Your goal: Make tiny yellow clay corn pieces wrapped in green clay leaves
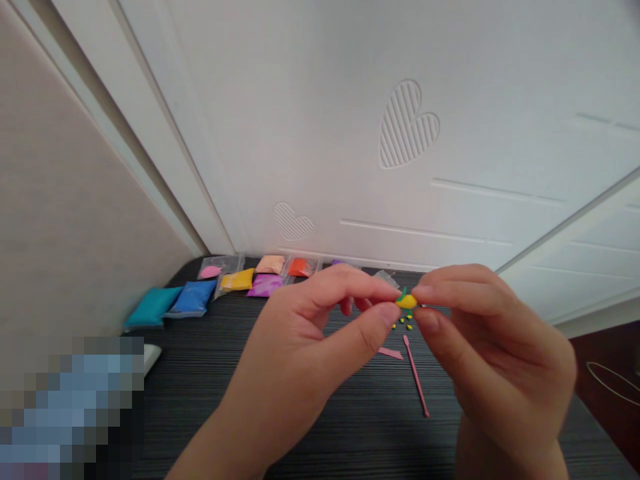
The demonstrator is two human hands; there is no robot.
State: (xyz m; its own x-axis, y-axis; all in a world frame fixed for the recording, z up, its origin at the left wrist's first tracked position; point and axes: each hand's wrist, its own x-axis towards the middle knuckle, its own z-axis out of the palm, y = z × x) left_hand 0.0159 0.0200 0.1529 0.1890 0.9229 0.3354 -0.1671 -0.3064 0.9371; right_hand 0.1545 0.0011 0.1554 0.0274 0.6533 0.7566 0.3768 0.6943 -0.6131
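Between the fingertips of both hands is a small yellow clay piece [409, 302] with green bits at its left end. My left hand [325, 333] pinches it on the green side with thumb and forefinger. On the other side, the thumb and forefinger of my right hand [493, 340] close on its yellow end. Below it on the dark table [210, 400] lie several tiny yellow-and-green clay pieces [409, 327]. A thin pink modelling tool [416, 377] lies nearer to me, and a flat pink tool [391, 353] is partly hidden behind my left hand.
Bags of coloured clay line the back left: teal [153, 307], blue [191, 298], yellow [237, 280], purple [266, 285], peach [271, 264] and orange [301, 267]. A white panel with heart reliefs [407, 127] rises behind the table. A blurred-out object [70, 407] sits at lower left.
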